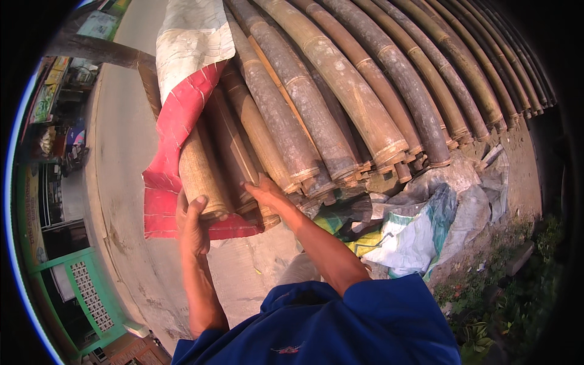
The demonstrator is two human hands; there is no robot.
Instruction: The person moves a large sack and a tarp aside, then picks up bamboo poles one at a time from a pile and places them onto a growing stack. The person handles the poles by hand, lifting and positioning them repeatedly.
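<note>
Outdoor roadside: stacked bamboo poles point(328, 67), pavement point(121, 140), green-fronted building point(113, 304).

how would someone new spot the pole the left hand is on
Start at the big bamboo stack and go to its left side, where a red and white sheet is draped. The pole sticks out from under that sheet, the left hand at its near end. Unlike the darker pole just right of it, it is pale tan.

The red and white sheet point(184, 103) hides part of one bamboo pole point(202, 173). The top edge cuts off other poles point(328, 67).
</note>
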